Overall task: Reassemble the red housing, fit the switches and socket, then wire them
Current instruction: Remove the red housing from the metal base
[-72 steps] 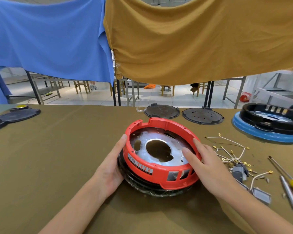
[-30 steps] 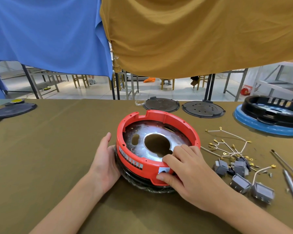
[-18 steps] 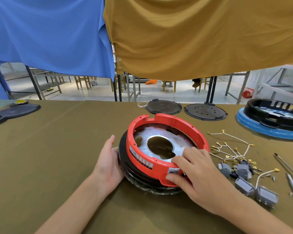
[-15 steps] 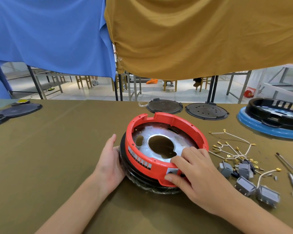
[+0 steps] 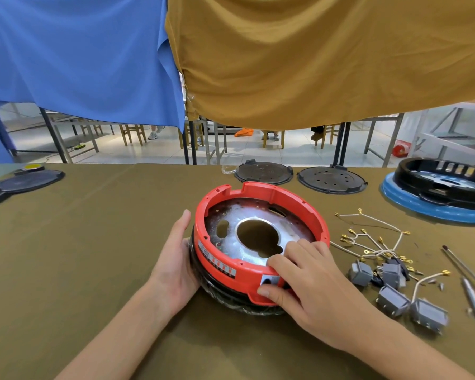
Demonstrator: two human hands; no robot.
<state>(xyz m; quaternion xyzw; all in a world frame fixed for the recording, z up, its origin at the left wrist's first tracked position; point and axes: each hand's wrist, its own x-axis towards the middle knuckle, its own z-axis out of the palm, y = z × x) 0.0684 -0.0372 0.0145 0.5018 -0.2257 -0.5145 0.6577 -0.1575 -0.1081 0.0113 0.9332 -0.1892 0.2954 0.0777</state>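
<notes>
Right hand [image 5: 310,286]: covers the near right wall of the red housing [image 5: 261,237] and part of its square openings; what lies under the palm cannot be told. Black base ring [image 5: 203,281]: mostly hidden beneath the housing and behind the left hand [image 5: 176,270]. Label strip [image 5: 217,266]: print too small to read. Blue-and-black unit [image 5: 436,193]: cut off by the right edge. Screwdriver [image 5: 466,272]: handle cut off at the right edge. Grey switches [image 5: 395,292]: nearest ones blurred. Both forearms: cut off at the bottom edge.
</notes>
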